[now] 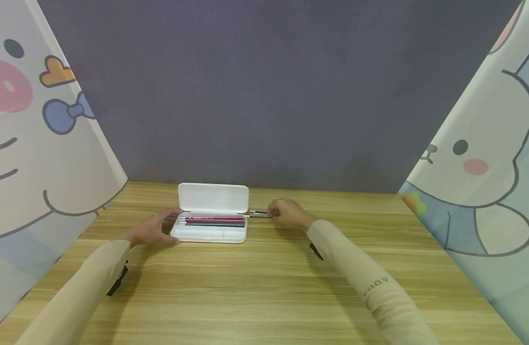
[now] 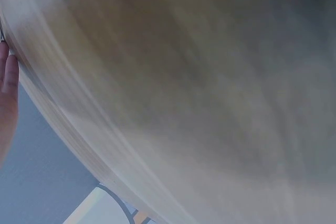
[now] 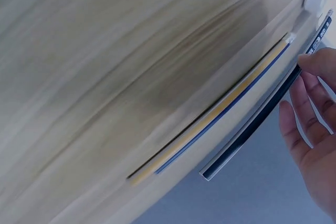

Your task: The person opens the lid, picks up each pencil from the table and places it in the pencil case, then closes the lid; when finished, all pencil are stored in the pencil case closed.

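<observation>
A white pencil case stands on the table with its lid raised. Several red and dark pencils lie in its rear section. My left hand holds the case's left end, thumb by the front corner and fingers by the back. To the right of the case, my right hand pinches a dark pencil between thumb and fingers. The end with the metal band points at the case. Below it, a yellow, blue and black striped pencil lies on the table. In the left wrist view only some fingertips show.
The wood-grain table ends at a dark grey panel behind the case. Printed cartoon panels rise at the left and right. The raised lid stands along the case's back edge.
</observation>
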The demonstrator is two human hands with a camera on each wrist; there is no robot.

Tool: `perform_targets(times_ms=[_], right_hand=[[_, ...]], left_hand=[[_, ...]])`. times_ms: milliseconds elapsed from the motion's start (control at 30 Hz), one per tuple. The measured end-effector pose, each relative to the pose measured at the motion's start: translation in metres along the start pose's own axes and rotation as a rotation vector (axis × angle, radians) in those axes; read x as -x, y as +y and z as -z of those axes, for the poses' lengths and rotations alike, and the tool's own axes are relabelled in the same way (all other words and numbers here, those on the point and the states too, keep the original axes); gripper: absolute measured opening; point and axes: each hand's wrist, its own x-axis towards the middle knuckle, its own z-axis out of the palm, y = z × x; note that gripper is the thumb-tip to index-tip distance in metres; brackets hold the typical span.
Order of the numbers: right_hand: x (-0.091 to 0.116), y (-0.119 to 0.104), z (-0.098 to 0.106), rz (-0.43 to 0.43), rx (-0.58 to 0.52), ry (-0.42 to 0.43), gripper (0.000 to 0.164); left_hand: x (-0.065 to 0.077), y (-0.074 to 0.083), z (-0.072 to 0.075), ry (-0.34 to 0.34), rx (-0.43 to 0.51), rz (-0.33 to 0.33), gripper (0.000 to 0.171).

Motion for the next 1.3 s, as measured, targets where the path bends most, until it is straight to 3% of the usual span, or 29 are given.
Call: perform_targets(times_ms=[567,1300], right_hand=[[-0.037,-0.048,-0.015,0.134,-0.018,0.018,0.015],[-0.09,-0.094,-0.035,0.159,-0.015,-0.016,0.013]], left_hand=[[-0.001,-0.001,-0.001,-0.001,-0.01,0.028,0.086],[-0.002,-0.004,-0.001,0.0,0.018,0.009,0.084]])
